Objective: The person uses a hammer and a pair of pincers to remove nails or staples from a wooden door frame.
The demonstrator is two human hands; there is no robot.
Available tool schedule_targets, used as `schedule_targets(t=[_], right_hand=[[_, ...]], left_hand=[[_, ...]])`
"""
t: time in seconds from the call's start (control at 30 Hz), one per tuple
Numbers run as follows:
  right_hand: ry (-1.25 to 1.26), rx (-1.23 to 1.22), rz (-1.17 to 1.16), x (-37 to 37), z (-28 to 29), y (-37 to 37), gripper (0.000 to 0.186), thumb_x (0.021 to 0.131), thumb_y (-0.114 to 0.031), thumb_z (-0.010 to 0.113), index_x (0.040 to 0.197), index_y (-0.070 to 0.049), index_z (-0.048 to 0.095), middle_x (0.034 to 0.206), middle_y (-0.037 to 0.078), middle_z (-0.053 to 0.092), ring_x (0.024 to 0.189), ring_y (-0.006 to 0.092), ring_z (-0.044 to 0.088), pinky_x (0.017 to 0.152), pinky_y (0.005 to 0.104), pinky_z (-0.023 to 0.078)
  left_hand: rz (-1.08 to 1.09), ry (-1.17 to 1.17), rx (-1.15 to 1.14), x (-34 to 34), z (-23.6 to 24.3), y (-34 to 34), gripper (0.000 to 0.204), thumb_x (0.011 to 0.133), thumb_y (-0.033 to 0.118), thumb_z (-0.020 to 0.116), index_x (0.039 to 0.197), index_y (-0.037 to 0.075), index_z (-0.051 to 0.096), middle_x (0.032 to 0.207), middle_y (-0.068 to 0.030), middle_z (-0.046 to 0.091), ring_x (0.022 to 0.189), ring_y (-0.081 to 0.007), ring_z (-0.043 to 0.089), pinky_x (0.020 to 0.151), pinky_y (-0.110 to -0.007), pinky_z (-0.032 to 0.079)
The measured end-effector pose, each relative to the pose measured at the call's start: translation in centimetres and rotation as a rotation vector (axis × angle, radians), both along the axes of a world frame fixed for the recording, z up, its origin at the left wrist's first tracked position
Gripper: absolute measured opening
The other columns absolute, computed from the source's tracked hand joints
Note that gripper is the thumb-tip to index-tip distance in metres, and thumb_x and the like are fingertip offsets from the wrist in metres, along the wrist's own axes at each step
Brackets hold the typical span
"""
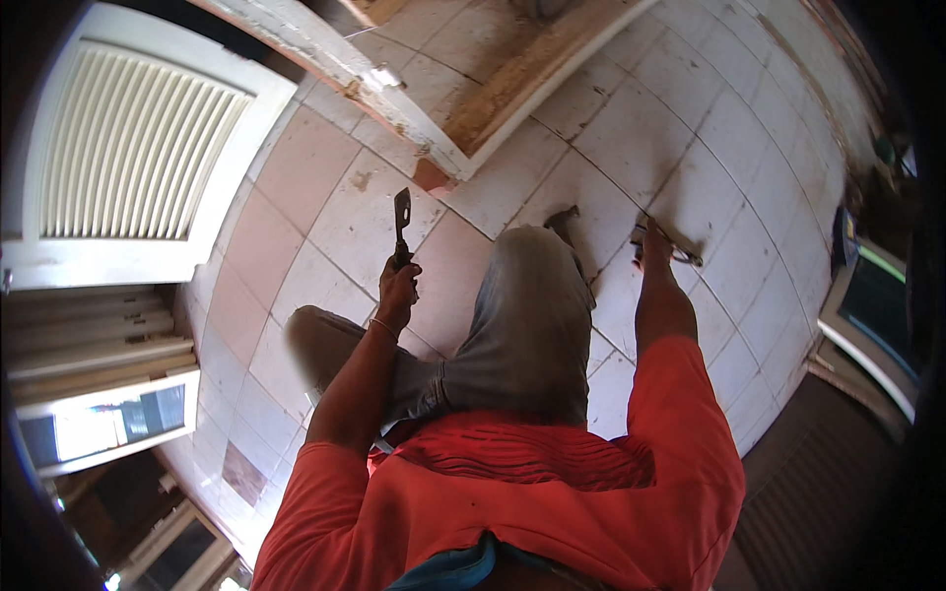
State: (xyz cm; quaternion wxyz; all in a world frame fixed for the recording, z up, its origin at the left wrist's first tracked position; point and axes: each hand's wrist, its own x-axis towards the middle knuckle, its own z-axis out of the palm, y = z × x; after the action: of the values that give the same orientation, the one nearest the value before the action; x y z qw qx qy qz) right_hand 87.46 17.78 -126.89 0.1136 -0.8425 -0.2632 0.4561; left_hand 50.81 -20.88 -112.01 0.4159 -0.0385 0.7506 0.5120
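Note:
My left hand (pixel 397 295) is closed around the handle of a dark metal tool (pixel 402 215) with a flat, slotted head, held upright in front of my bent left leg. On the right, my right hand (pixel 652 246) reaches down to the tiled floor, its fingers on a dark, long metal tool (pixel 684 252). The exact kind of either tool is unclear. Beside my right knee lies a hammer (pixel 563 219), its handle partly hidden by the leg.
The corner of a worn white wooden frame (pixel 448 148) rests ahead of me on the tiles (pixel 552 187). A white louvered shutter (pixel 138 143) stands at the far left, above a framed glass pane (pixel 118 419). To the right is another framed panel (pixel 872 315), near a brown ribbed sheet (pixel 808 483).

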Motion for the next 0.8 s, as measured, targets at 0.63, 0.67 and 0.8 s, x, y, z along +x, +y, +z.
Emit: schedule_targets(t=[0.63,0.67,0.8], right_hand=[[0.892,-0.117,0.695,-14.4,16.1,-8.9,0.033,0.085,-0.01,0.059,0.115,0.003,0.051,0.101,0.014,0.064,0.092,0.026,0.068,0.078,0.0389,0.058],[0.904,-0.142,0.799,-15.4,16.1,-8.9,0.033,0.086,-0.01,0.057,0.115,0.003,0.05,0.103,0.015,0.065,0.094,0.026,0.068,0.081,0.0394,0.058],[0.875,-0.197,0.99,-18.8,17.7,-8.8,0.03,0.088,-0.009,0.054,0.115,0.003,0.049,0.106,0.017,0.066,0.093,0.0253,0.068,0.083,0.0383,0.057]], left_hand=[[0.208,0.17,-0.216,4.0,1.4,-4.4,0.038,0.076,0.016,0.058,0.109,-0.002,0.061,0.084,-0.0047,0.057,0.075,-0.0158,0.051,0.066,-0.033,0.043],[0.225,0.188,-0.233,4.0,1.9,-4.6,0.038,0.076,0.016,0.058,0.11,-0.002,0.061,0.084,-0.0052,0.058,0.075,-0.0161,0.052,0.067,-0.033,0.044],[0.343,0.191,-0.23,4.5,2.7,-5.7,0.037,0.077,0.015,0.057,0.11,-0.001,0.061,0.083,-0.0067,0.059,0.075,-0.0169,0.053,0.068,-0.034,0.044]])
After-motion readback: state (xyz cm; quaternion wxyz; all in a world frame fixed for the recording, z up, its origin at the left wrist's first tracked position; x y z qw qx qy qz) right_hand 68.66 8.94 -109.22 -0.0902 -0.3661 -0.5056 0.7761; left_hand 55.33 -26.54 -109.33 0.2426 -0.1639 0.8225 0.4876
